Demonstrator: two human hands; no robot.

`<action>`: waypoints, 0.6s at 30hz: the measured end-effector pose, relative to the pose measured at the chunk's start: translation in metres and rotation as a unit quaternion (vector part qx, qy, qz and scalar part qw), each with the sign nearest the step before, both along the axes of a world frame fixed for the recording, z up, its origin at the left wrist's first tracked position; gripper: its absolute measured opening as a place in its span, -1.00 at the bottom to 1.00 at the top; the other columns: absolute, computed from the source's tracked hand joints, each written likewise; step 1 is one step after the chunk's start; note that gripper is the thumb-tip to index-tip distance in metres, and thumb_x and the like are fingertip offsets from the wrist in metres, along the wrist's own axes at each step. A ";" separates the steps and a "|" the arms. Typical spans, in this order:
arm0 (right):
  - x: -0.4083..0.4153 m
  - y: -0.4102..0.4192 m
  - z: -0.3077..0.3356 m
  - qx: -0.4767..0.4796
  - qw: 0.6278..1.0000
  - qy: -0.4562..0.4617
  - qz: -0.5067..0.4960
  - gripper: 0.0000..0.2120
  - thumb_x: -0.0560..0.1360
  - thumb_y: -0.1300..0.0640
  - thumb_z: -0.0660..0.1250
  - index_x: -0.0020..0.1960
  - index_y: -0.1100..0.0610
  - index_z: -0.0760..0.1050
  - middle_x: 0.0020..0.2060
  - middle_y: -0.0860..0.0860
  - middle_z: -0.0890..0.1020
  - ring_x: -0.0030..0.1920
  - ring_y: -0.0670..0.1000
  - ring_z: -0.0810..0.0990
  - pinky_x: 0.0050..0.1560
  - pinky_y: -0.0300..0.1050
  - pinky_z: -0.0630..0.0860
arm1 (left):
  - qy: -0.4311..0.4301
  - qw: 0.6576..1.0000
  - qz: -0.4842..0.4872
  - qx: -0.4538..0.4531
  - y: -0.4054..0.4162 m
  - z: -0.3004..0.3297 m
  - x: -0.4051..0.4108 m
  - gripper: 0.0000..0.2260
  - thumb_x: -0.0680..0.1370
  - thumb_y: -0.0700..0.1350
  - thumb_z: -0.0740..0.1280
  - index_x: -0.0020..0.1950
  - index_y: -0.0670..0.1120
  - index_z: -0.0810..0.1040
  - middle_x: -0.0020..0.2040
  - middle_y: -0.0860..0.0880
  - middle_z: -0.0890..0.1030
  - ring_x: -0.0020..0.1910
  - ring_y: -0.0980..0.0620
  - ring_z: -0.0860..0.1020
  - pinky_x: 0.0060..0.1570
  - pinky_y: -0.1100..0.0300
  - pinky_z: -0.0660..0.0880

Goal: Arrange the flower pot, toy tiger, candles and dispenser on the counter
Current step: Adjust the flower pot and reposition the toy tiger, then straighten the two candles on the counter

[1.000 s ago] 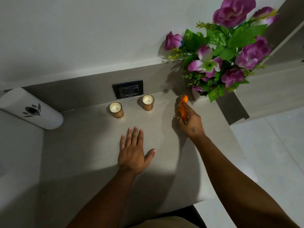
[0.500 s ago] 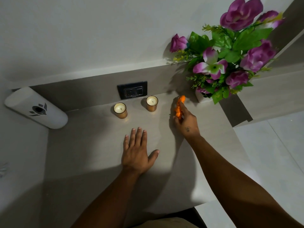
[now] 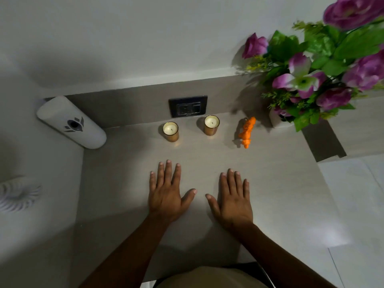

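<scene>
The right hand (image 3: 232,200) has let go of the toy tiger (image 3: 246,132); it now lies flat on the surface (image 3: 291,183) beside the left hand (image 3: 167,194).

white dispenser (image 3: 71,122), two candles (image 3: 170,131) (image 3: 211,125), orange toy tiger (image 3: 246,132), flower pot (image 3: 277,119)

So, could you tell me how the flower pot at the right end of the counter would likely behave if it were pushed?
The flower pot probably tips easily: its white base looks small beneath a tall, wide spray of purple flowers. It likely feels light if the blooms are artificial, as they appear. Pushed low, it should slide on the smooth counter.
</scene>
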State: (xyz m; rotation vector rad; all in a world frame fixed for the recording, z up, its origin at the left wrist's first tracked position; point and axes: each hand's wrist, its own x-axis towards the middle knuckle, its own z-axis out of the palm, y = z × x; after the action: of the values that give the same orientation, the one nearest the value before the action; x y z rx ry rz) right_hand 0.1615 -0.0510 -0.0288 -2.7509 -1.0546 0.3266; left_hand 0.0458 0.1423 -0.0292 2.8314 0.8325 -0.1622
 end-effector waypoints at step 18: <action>0.094 0.133 0.023 0.302 0.905 0.220 -0.202 -0.11 0.49 -0.20 0.42 0.59 -0.09 -0.07 0.59 0.00 0.14 0.54 0.15 0.22 0.42 0.05 0.24 | -0.187 0.942 0.225 -0.162 0.050 0.012 0.062 0.01 0.45 0.36 0.42 0.65 -0.01 -0.10 0.67 -0.13 0.07 0.63 -0.16 0.08 0.60 -0.07 0.09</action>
State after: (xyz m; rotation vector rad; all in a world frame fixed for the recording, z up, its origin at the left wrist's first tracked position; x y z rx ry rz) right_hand 0.2552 0.0815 -0.0059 -2.1120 -0.3643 0.4369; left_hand 0.1074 0.1920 -0.0168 2.1979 1.1972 0.2704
